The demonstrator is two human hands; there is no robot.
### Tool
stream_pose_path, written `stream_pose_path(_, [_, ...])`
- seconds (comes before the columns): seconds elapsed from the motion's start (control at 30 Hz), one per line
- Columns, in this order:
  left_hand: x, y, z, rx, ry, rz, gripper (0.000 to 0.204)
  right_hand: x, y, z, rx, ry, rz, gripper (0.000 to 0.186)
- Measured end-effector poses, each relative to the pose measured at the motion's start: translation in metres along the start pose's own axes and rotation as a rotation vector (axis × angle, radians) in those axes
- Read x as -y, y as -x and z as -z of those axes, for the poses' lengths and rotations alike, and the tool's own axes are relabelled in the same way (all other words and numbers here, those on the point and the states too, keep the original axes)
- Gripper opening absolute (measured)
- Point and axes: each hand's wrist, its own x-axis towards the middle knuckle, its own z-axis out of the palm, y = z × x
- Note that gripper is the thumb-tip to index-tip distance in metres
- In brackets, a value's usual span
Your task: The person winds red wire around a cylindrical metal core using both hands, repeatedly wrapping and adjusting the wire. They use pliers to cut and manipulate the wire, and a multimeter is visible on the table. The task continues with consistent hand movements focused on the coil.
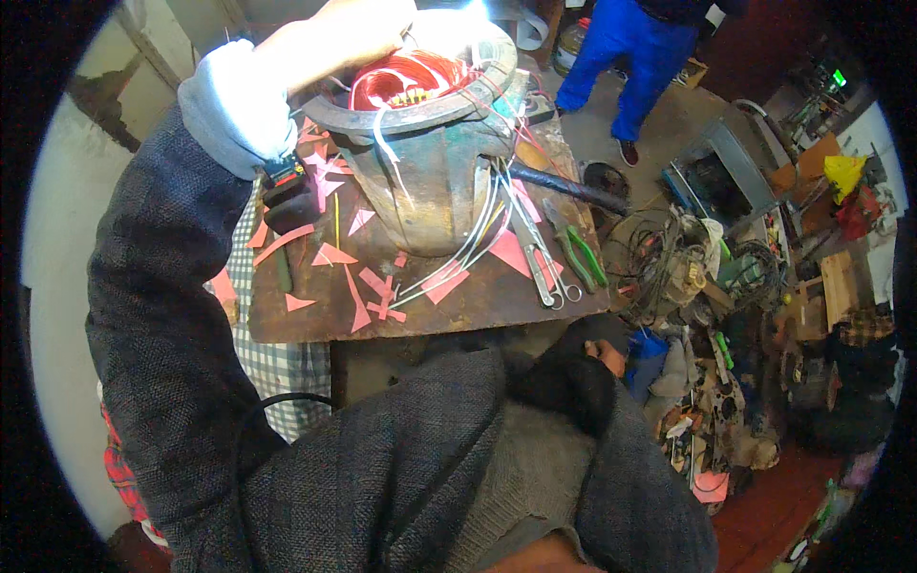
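A metal motor housing (pixel 420 186) stands on the wooden table, with a coil of red winding wire (pixel 401 81) inside its round rim. My left hand (pixel 368 29) reaches over the far left part of the rim, above the coil; glare washes out its fingers. White sleeved leads (pixel 468 253) hang from the housing and trail across the tabletop. My right hand (pixel 606 356) rests low by my lap, just off the table's near right edge, fingers curled inward; whatever lies inside them is hidden. Scissors (pixel 546 277) and green-handled pliers (pixel 580 256) lie right of the housing.
Pink paper scraps (pixel 334 255) are scattered over the table (pixel 287 325). A dark bar (pixel 568 186) juts right from beside the housing. A person in blue trousers (pixel 611 62) stands beyond. Tangled cables (pixel 659 253) and a metal case (pixel 721 172) crowd the floor at right.
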Motion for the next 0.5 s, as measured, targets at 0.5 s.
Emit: stream_pose_path(0.5, [0.007, 0.007, 0.009, 0.263, 0.041, 0.088, 0.029, -0.009, -0.003, -0.009, 0.003, 0.011, -0.025, 0.048])
